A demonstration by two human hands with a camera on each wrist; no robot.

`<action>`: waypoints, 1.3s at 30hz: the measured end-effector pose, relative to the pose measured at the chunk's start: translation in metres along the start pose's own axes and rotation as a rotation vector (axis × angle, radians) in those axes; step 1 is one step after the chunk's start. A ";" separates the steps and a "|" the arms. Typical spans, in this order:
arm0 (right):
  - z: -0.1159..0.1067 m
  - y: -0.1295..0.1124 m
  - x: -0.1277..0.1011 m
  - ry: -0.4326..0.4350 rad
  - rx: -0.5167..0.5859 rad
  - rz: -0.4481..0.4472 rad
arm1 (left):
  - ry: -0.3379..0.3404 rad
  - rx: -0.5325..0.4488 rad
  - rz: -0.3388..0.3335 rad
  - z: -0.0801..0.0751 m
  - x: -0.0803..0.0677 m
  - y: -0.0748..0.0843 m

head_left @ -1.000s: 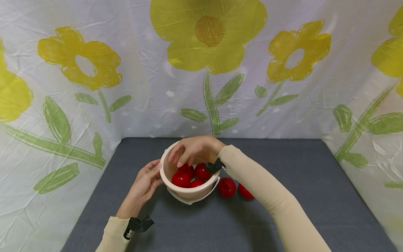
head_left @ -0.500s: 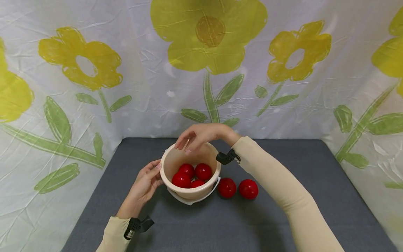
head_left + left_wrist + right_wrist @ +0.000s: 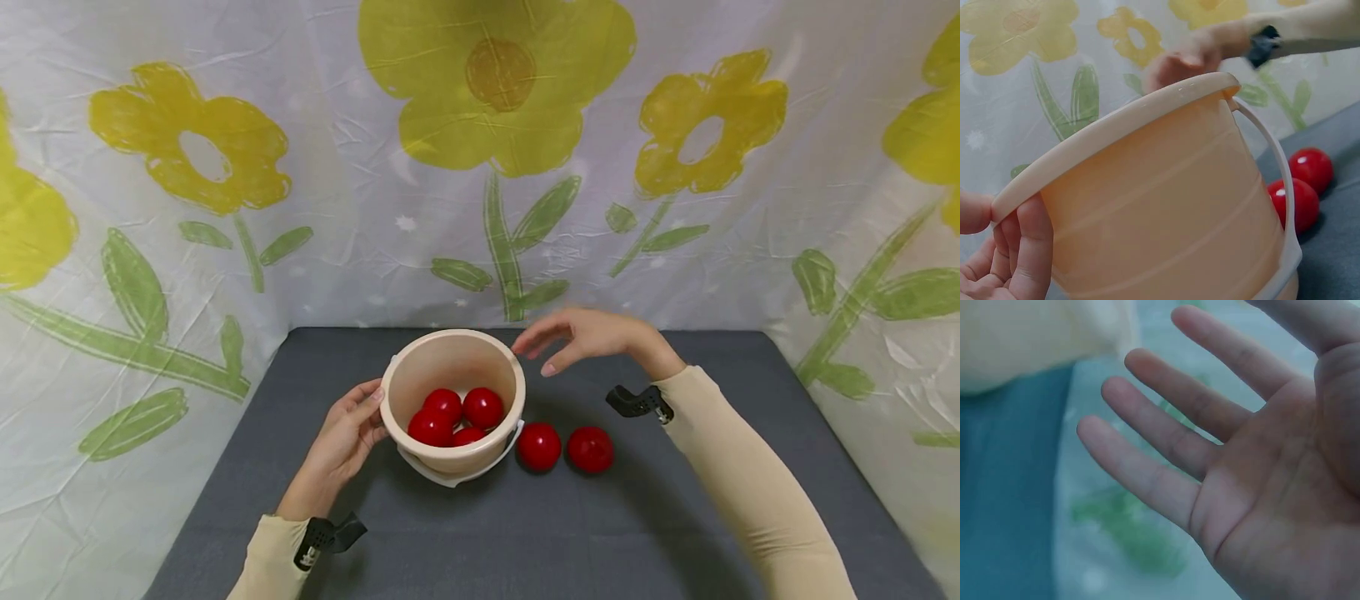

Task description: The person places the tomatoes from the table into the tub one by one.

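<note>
A cream bucket with a white handle stands on the dark cloth, several shiny red balls inside it, one of them a front ball. My left hand pinches its rim at the left side, thumb over the edge and fingers beneath, as the left wrist view also shows. Just right of the rim, in the air, is my right hand; its palm holds nothing and the fingers are spread. Beside the bucket's right side lie two more, a nearer red ball and a farther red ball.
A dark grey cloth covers the table. Around its back and sides hangs a white curtain printed with yellow flowers. Black straps with small cameras sit on both wrists.
My right hand, over and partly inside the bucket a second ago, has lifted out and swung right past the rim. The left hand and the bucket have stayed put.
</note>
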State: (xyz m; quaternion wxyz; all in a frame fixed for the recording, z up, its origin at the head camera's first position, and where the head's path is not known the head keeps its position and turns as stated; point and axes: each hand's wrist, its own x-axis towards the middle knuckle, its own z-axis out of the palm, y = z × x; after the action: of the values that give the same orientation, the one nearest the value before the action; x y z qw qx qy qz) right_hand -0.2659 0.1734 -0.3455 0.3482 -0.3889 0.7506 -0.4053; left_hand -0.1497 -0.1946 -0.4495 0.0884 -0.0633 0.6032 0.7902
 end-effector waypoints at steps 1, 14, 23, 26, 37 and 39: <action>0.002 0.008 -0.007 0.009 -0.008 0.017 | -0.001 0.000 0.001 0.000 0.000 0.000; 0.061 0.101 -0.057 0.055 -0.094 0.193 | -0.010 -0.007 0.008 0.002 0.000 0.002; 0.081 0.120 -0.063 0.132 -0.092 0.194 | 0.000 0.020 0.001 0.003 0.000 0.001; 0.082 0.124 -0.065 0.143 -0.085 0.183 | 0.010 0.019 0.000 0.002 -0.001 0.001; 0.085 0.130 -0.070 0.168 -0.040 0.150 | -0.002 0.008 0.012 0.000 0.000 0.000; 0.084 0.129 -0.071 0.165 -0.041 0.147 | -0.007 0.005 0.016 0.000 0.000 -0.001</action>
State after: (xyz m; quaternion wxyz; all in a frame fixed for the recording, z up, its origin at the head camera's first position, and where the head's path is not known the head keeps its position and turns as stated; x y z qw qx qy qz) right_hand -0.2020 0.2537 -0.4807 0.3060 -0.3053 0.8113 -0.3936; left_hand -0.1498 -0.1944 -0.4504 0.0846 -0.0555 0.6055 0.7894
